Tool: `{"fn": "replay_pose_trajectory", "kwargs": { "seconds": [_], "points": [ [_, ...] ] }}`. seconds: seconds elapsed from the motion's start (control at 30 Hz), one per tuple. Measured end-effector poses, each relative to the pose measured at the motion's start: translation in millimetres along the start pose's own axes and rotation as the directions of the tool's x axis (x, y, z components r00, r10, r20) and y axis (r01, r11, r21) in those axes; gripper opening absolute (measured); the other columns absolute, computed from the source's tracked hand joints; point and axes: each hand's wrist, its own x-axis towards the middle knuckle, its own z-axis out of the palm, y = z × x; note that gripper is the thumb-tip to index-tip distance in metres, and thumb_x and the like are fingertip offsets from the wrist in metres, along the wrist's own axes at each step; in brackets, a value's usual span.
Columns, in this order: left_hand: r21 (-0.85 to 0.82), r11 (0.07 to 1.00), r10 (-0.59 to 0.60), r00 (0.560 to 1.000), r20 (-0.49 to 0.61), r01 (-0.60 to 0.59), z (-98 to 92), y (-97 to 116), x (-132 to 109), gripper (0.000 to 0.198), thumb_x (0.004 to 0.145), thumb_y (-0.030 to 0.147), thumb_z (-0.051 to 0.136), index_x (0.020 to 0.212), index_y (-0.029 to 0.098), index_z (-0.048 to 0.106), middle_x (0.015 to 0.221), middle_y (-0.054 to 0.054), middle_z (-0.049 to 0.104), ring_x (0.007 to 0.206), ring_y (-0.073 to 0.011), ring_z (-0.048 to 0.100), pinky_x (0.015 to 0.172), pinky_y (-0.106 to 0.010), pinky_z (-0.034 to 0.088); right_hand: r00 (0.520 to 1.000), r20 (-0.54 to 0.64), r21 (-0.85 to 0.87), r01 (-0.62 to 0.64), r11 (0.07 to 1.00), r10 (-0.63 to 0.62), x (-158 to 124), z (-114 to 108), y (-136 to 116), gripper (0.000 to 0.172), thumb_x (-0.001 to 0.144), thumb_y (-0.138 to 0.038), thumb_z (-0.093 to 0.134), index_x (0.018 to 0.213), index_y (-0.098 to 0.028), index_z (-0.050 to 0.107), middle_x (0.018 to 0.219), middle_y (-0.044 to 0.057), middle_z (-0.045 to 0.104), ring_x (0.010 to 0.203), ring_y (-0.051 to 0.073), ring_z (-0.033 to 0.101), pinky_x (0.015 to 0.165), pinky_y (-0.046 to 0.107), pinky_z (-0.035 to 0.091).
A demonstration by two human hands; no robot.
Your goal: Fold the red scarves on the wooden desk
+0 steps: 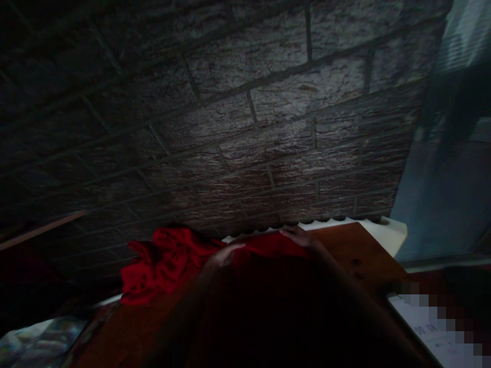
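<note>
Left hand [226,254], right hand [301,237] spaced on red cloth [264,244] along table [341,240] far edge, likely holding it flat; can't tell finger grip

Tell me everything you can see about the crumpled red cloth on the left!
The crumpled red cloth is bright red and looks like soft fabric, with lots of bumpy folds and dark shadows between them. It lies in a loose heap on the brown table, close to the brick-patterned wall. Its right end reaches the person's left hand. It's too dark there to tell whether it joins the flatter red cloth beyond that hand.
</note>
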Motion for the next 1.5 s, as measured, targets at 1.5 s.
{"fn": "replay_pose_trajectory", "kwargs": {
  "seconds": [1.5],
  "points": [
    [0.227,0.961,0.151,0.987,0.049,-0.158,-27.6,-24.5,36.2,0.033,0.082,0.053,0.064,0.088,0.022,0.07,0.089,0.0,0.069,0.093,-0.0212,0.061,0.085,-0.027,0.047,0.998,-0.006,0.006,-0.059,0.998,0.059,-16.1,-7.2,-6.4,0.043,0.077,-0.062,0.069,0.086,-0.02,0.069,0.086,0.002,0.068,0.082,0.019,0.062,0.076,0.031,0.048]
  ]
}}
